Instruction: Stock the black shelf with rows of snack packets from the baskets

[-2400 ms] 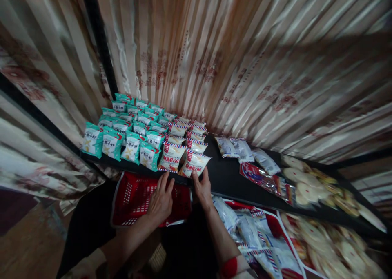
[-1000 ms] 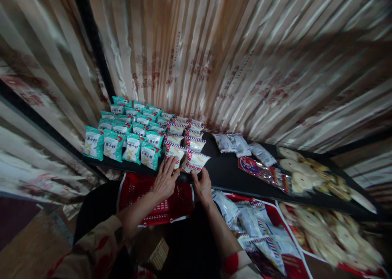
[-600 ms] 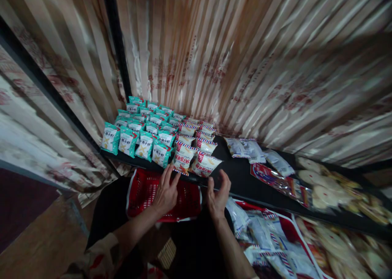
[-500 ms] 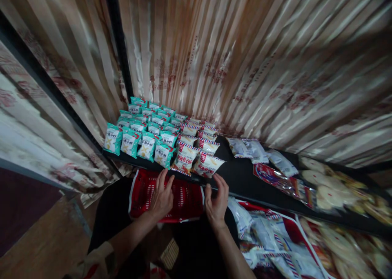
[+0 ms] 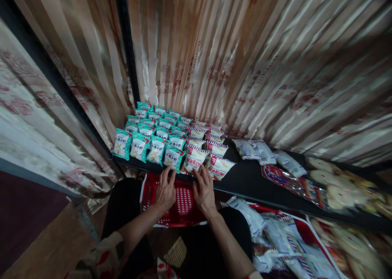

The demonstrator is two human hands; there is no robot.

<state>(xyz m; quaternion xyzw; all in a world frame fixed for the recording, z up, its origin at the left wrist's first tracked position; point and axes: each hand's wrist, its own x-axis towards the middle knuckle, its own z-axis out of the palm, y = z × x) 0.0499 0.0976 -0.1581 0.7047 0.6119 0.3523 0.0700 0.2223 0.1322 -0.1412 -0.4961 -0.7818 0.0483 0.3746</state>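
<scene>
My left hand (image 5: 165, 191) is over the red plastic basket (image 5: 184, 197), fingers stretched forward. Its fingertips reach the shelf edge just below a teal snack packet (image 5: 173, 158). To the right, my right hand (image 5: 204, 192) is also open, its fingertips at the lower edge of a white snack packet (image 5: 193, 158) with a striped top. Whether they touch that packet I cannot tell. Neither hand holds anything. Rows of teal packets stand upright on the black shelf (image 5: 245, 177), with two columns of white packets beside them.
Farther right on the shelf lie flat pale packets (image 5: 260, 151), a red and blue packet (image 5: 280, 178) and pale round bagged items (image 5: 329, 183). Below the shelf, a second red basket (image 5: 318, 240) holds several pale packets. A patterned curtain (image 5: 214, 58) and black posts (image 5: 127, 42) stand behind.
My right hand has moved left and forward, from beside the basket's right edge to below the white packets, closer to my left hand. The view has shifted slightly.
</scene>
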